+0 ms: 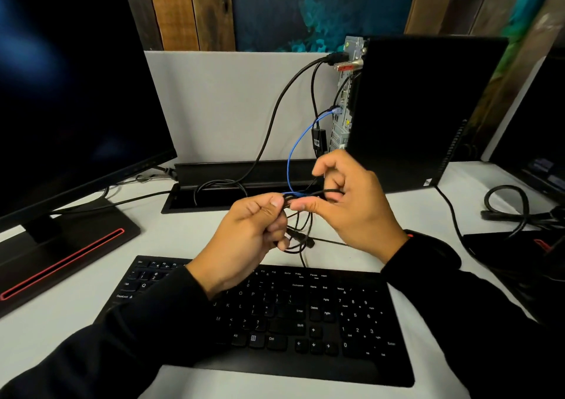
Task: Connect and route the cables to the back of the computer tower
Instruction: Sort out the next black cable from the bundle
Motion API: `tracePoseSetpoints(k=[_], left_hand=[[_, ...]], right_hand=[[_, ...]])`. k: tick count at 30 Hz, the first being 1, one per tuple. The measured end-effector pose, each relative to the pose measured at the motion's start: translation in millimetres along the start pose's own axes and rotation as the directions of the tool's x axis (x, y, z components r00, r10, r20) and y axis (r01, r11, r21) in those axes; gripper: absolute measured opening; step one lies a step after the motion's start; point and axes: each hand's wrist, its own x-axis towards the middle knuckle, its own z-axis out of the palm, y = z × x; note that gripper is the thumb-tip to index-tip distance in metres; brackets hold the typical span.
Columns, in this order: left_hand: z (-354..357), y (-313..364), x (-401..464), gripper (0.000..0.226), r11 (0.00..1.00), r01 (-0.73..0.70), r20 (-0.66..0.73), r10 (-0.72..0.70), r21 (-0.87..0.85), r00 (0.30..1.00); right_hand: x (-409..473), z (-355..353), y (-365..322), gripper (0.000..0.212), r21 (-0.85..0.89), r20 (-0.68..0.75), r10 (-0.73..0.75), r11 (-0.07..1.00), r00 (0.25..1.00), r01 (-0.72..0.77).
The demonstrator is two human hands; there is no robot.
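The black computer tower (422, 108) stands at the back right, its metal rear panel (344, 114) facing left. A thick black cable (275, 114) and a blue network cable (293, 151) are plugged into that panel and hang down toward the desk. In front of the tower, above the keyboard, my left hand (244, 239) grips a loose coil of thin black cable (301, 233). My right hand (351, 203) pinches the same bundle of thin cables between thumb and fingers, right beside my left hand. A small black adapter (319, 140) hangs behind my right hand.
A black keyboard (275, 316) lies under my forearms. A dark monitor (70, 93) on a red-trimmed stand fills the left. An open cable tray (214, 197) sits at the desk's rear. A black mouse (434, 245) and a coiled black cable (513, 209) lie at the right.
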Motion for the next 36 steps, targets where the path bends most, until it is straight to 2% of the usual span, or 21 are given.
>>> tracePoseSetpoints(k=[3, 6, 7, 8, 12, 14, 16, 18, 24, 27, 30, 32, 33, 36], left_hand=[[3, -2, -2, 0.037, 0.989, 0.043, 0.021, -0.040, -0.138, 0.999], [4, -3, 0, 0.038, 0.977, 0.069, 0.016, -0.067, -0.201, 0.998], [3, -2, 0, 0.036, 0.975, 0.079, 0.011, -0.079, -0.207, 0.997], [2, -1, 1, 0.033, 0.973, 0.092, 0.007, -0.093, -0.214, 0.996], [-5, 3, 2, 0.033, 0.970, 0.127, 0.021, -0.125, -0.206, 0.992], [-5, 4, 0, 0.037, 0.968, 0.145, 0.043, -0.139, -0.204, 0.989], [-6, 5, 0, 0.038, 0.959, 0.148, 0.046, -0.141, -0.240, 0.989], [-3, 5, 0, 0.039, 0.946, 0.131, 0.042, -0.124, -0.297, 0.991], [2, 13, 0, 0.036, 0.916, 0.077, 0.021, -0.075, -0.393, 0.997], [1, 15, -1, 0.036, 0.909, 0.065, 0.030, -0.058, -0.411, 0.998], [2, 14, 1, 0.034, 0.904, 0.027, -0.029, -0.043, -0.426, 0.999], [-1, 15, 4, 0.031, 0.894, -0.020, -0.099, -0.028, -0.448, 0.995], [-3, 15, 6, 0.030, 0.888, -0.041, -0.135, -0.025, -0.458, 0.991], [-8, 10, 8, 0.033, 0.887, -0.075, -0.220, -0.031, -0.457, 0.975]], right_hand=[[1, -5, 9, 0.050, 0.020, 0.213, 0.181, 0.982, 0.960, -0.190], [-5, -1, 13, 0.017, 0.144, 0.448, 0.250, 0.928, 0.859, -0.345], [-6, 0, 11, 0.018, 0.203, 0.479, 0.246, 0.903, 0.842, -0.379], [-5, -1, 10, 0.027, 0.266, 0.501, 0.253, 0.865, 0.828, -0.425], [-2, -4, 7, 0.036, 0.572, 0.546, 0.294, 0.554, 0.785, -0.605], [-2, 0, 2, 0.036, 0.625, 0.504, 0.365, 0.471, 0.783, -0.622], [1, 9, -3, 0.036, 0.647, 0.435, 0.410, 0.476, 0.801, -0.595], [2, 15, -7, 0.035, 0.635, 0.382, 0.417, 0.530, 0.825, -0.562], [-4, 16, 5, 0.024, 0.637, 0.340, 0.318, 0.614, 0.885, -0.466], [-5, 10, 15, 0.021, 0.485, 0.253, 0.289, 0.788, 0.923, -0.379], [-9, 6, 27, 0.021, 0.098, 0.104, 0.157, 0.981, 0.982, -0.167], [-17, 8, 38, 0.028, -0.184, 0.100, 0.035, 0.983, 0.994, -0.017], [-21, 11, 41, 0.033, -0.270, 0.132, 0.008, 0.962, 0.991, 0.028], [-24, 17, 42, 0.044, -0.482, 0.268, 0.054, 0.872, 0.962, 0.086]])
